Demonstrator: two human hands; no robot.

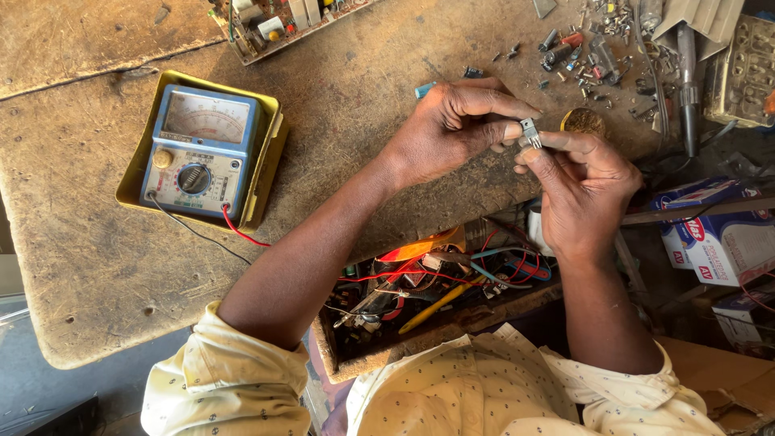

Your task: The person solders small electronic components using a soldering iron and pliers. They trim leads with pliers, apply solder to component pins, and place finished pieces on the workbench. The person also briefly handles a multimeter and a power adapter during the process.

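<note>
— Sleeves (242,379) of my spotted shirt sit lowest in view, and past them an open drawer (436,282) of wires under the worktop (97,266). What are you holding?

— Small metal part (529,132), pinched between both hands just above the drawer. My left hand (452,129) has its grip pressed on the near end; my right hand (585,190) nips the other end with thumb and finger.

— How would you keep it steady?

— I judge it best to brace both wrists on the worktop edge, squeeze lightly so the legs don't bend, and keep it over the wood. The meter (202,149) sits well left of the part, leads trailing.
</note>
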